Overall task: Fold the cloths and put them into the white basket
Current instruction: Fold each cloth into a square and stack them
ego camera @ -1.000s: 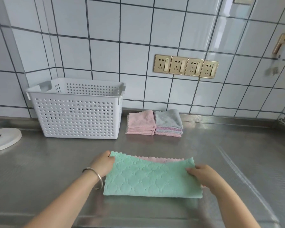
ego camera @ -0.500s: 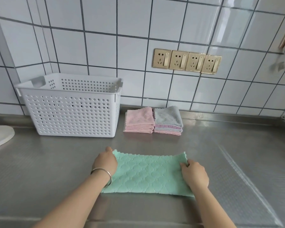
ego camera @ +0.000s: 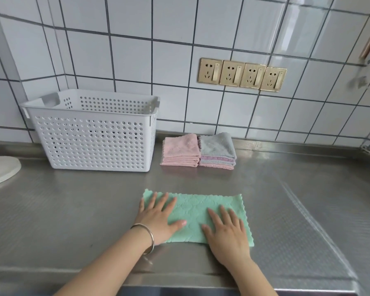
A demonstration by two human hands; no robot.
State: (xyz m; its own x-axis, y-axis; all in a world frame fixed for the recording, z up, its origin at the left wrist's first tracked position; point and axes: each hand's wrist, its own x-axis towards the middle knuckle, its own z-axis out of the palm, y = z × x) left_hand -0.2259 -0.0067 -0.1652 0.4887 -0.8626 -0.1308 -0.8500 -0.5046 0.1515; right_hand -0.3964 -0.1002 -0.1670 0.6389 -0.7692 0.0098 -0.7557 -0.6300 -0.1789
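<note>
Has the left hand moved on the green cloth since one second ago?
Yes. The left hand went from gripping the green cloth's left edge to lying flat on it, nearer the right hand.

Bare bench [ego camera: 286,199] lies open between the green cloth [ego camera: 201,210], white basket [ego camera: 94,142] and folded stacks [ego camera: 198,150].

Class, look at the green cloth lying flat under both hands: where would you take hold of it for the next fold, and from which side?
Probably pinch the green cloth at its two right-end corners, coming from the right. It lies as a long flat strip, so that short scalloped edge folds leftward while the left hand pins the other end.
</note>
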